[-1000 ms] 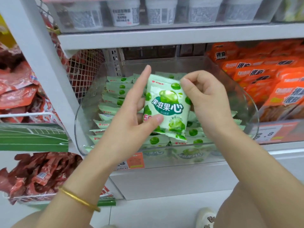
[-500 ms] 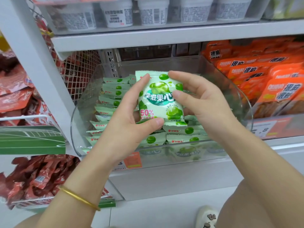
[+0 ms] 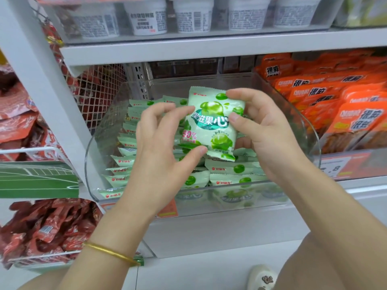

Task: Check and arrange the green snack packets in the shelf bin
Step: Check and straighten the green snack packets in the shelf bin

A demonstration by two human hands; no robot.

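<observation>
Packet: green-and-white foil snack packet (image 3: 213, 124), upright over clear plastic shelf bin (image 3: 94, 160).
Left hand (image 3: 161, 147): at packet's 8 o'clock, pinching it.
Right hand (image 3: 266, 132): at 3 o'clock, gripping it.

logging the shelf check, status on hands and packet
Left hand and right hand both pinch one green packet. Held above packet rows in clear bin. Nothing blocking.

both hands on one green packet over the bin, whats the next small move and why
Probably lower the packet into the rows of packets standing in the bin. The left hand and right hand pinch it by its edges, upright, printed face toward the camera, above the rows, so the check seems done. The slot is hidden behind it.
</observation>
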